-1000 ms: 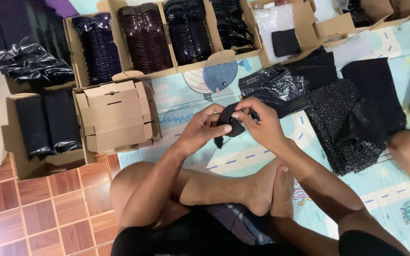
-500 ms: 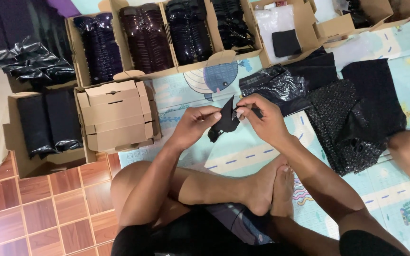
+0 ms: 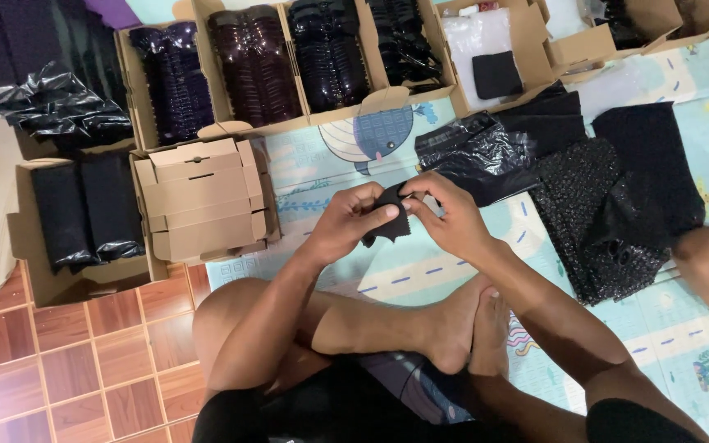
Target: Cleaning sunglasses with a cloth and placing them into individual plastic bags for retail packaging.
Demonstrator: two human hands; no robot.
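Fingers of both the left hand [image 3: 346,226] and right hand [image 3: 453,221] pinched a small black cloth square [image 3: 390,215] between them, equally near, above the pale patterned mat [image 3: 420,271].

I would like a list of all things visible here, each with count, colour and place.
cloth: one, black, between both hands
closed box: one, brown, left of hands
open boxes: four in a row, brown, dark packs inside, top
side box: one, brown, black bundles inside, far left
bubble wrap: one sheet, black, right
mat: one, pale blue, underneath
left hand: pinches cloth
right hand: pinches cloth
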